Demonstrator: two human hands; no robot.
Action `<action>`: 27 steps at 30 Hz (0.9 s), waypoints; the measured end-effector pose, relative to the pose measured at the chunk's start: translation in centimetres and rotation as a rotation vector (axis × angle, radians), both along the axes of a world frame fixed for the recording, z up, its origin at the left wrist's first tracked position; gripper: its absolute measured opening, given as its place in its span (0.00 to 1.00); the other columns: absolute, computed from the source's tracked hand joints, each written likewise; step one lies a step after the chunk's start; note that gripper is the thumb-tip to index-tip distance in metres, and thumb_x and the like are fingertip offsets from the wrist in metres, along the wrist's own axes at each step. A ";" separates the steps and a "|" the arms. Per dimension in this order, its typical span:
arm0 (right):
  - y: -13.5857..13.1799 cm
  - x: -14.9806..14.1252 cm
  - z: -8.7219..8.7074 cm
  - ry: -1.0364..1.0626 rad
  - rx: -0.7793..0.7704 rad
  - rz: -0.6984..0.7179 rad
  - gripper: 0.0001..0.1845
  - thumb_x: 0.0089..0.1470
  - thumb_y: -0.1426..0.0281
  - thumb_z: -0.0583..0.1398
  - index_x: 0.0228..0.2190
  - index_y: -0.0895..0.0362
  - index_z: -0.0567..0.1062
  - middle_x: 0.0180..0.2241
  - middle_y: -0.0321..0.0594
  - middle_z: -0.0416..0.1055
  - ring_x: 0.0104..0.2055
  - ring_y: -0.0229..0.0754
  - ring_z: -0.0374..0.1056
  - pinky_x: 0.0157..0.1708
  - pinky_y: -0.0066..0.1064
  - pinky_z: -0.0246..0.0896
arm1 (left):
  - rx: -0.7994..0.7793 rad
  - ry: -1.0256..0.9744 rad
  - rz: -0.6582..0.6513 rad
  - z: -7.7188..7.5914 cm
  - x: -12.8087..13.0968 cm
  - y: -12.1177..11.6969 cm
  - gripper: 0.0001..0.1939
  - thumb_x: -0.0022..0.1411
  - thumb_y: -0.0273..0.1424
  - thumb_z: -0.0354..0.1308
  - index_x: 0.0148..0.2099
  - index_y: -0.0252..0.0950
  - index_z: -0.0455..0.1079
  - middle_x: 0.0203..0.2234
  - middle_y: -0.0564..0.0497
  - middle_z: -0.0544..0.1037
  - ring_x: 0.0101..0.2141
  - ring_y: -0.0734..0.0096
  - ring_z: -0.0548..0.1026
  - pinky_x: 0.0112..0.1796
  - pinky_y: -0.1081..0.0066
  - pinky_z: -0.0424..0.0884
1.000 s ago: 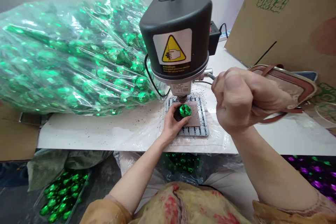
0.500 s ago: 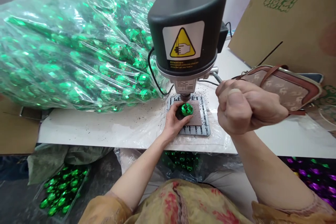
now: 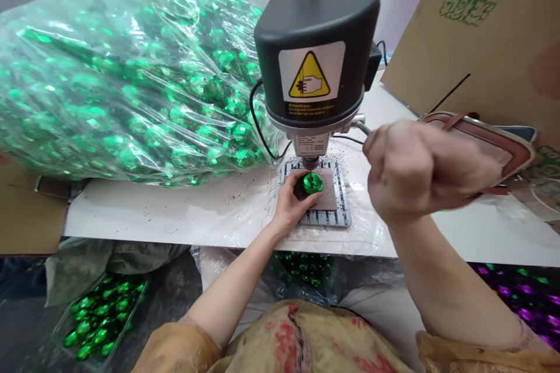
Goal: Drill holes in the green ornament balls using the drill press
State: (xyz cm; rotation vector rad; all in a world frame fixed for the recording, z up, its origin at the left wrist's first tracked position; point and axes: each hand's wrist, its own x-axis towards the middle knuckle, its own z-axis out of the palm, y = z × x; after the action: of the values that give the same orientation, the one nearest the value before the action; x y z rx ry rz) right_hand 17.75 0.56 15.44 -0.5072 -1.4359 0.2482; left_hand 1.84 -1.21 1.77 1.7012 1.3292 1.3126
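A shiny green faceted ball [image 3: 313, 183] rests on a brown board [image 3: 329, 195] over the slotted base plate [image 3: 326, 219] of a small drill press [image 3: 321, 29]. My left hand [image 3: 292, 201] is closed on the ball from the left, thumb in front and fingers behind. The chuck [image 3: 310, 162] sits just above the ball, with the thin bit reaching its top; how deep the bit goes I cannot tell. My right hand [image 3: 413, 172], blurred, makes a fist around the end of the press's feed lever [image 3: 361, 126], whose grip is hidden by the fingers.
A large clear bag [image 3: 131, 87] of green balls fills the left of the white table [image 3: 144, 215]. At the right are a brown-trimmed purse [image 3: 503, 154] and a cardboard box [image 3: 481, 41]. A tub [image 3: 102, 317] of green balls stands below left; purple ones [image 3: 520, 297] lie low right.
The view has shifted slightly, so the press appears a little lower and to the right. My right fist on the lever has moved slightly and is blurred. My left hand stays on the ball.
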 end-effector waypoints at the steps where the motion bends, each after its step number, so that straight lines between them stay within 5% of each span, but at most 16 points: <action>1: 0.1 -0.1 0.7 0.011 -0.020 0.002 0.31 0.58 0.53 0.60 0.16 0.54 0.51 0.14 0.29 0.47 0.17 0.31 0.49 0.19 0.30 0.47 | 0.002 0.003 0.018 0.1 0.0 -0.2 0.25 0.57 0.37 0.70 0.54 0.38 0.68 0.47 0.45 0.78 0.48 0.61 0.78 0.49 0.62 0.75; 6: 0.8 -1.0 4.2 0.166 0.018 -0.027 0.33 0.54 0.51 0.63 0.16 0.55 0.51 0.15 0.30 0.47 0.18 0.30 0.52 0.21 0.30 0.43 | 0.175 0.156 0.205 0.2 -0.5 -4.4 0.24 0.58 0.40 0.68 0.53 0.38 0.68 0.44 0.45 0.78 0.46 0.60 0.79 0.46 0.60 0.77; 10: 1.1 -1.6 5.2 0.304 0.078 -0.022 0.32 0.55 0.60 0.64 0.16 0.54 0.50 0.13 0.30 0.50 0.17 0.30 0.51 0.23 0.32 0.39 | 0.578 0.504 -0.138 -1.7 -2.2 -10.8 0.24 0.58 0.40 0.68 0.55 0.42 0.68 0.45 0.42 0.80 0.37 0.60 0.81 0.32 0.63 0.80; 12: 1.0 -1.7 5.1 0.310 0.065 0.004 0.29 0.57 0.70 0.63 0.16 0.54 0.50 0.14 0.30 0.50 0.17 0.30 0.51 0.23 0.32 0.38 | 0.568 0.733 -0.346 -3.1 -3.3 -13.3 0.19 0.60 0.34 0.65 0.53 0.45 0.70 0.46 0.40 0.81 0.34 0.59 0.82 0.30 0.61 0.80; 15: 0.8 -1.7 4.9 0.317 0.070 0.031 0.25 0.58 0.77 0.58 0.16 0.54 0.52 0.14 0.29 0.49 0.17 0.29 0.51 0.23 0.32 0.38 | 0.435 0.796 -0.427 -4.0 -4.7 -14.4 0.16 0.61 0.41 0.64 0.51 0.50 0.72 0.49 0.42 0.81 0.39 0.53 0.82 0.33 0.55 0.82; 17: 0.7 -1.7 4.8 0.316 0.073 0.023 0.25 0.58 0.76 0.59 0.16 0.55 0.52 0.14 0.29 0.48 0.17 0.29 0.51 0.22 0.32 0.38 | 0.453 0.721 -0.361 -3.1 -5.2 -12.9 0.17 0.61 0.44 0.64 0.51 0.48 0.71 0.48 0.42 0.81 0.42 0.52 0.82 0.37 0.53 0.82; 20: 0.5 -1.8 4.7 0.329 0.027 -0.019 0.26 0.57 0.75 0.59 0.16 0.55 0.51 0.14 0.29 0.48 0.17 0.28 0.51 0.22 0.31 0.40 | 0.462 0.677 -0.135 -0.3 -5.3 -8.1 0.12 0.67 0.31 0.57 0.52 0.43 0.71 0.43 0.44 0.80 0.46 0.55 0.79 0.46 0.52 0.78; 24: 0.5 -1.7 4.4 0.336 0.039 -0.020 0.26 0.56 0.76 0.60 0.14 0.56 0.52 0.13 0.29 0.49 0.16 0.28 0.51 0.20 0.31 0.38 | 0.213 0.904 0.134 2.8 -5.4 -0.9 0.12 0.63 0.20 0.50 0.41 0.36 0.73 0.39 0.40 0.78 0.47 0.52 0.75 0.49 0.53 0.74; 27: 0.8 -1.3 4.3 0.316 0.065 0.004 0.26 0.56 0.74 0.61 0.14 0.56 0.54 0.13 0.29 0.50 0.15 0.29 0.52 0.20 0.32 0.37 | 0.025 1.103 0.224 3.1 -5.6 2.3 0.15 0.60 0.18 0.51 0.45 0.35 0.74 0.38 0.39 0.78 0.43 0.51 0.75 0.43 0.58 0.74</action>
State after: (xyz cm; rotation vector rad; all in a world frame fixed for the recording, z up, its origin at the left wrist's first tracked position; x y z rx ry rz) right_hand 16.40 1.34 19.69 -0.3920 -1.1340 0.2711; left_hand -3.80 1.06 4.89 2.4681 2.1147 0.3987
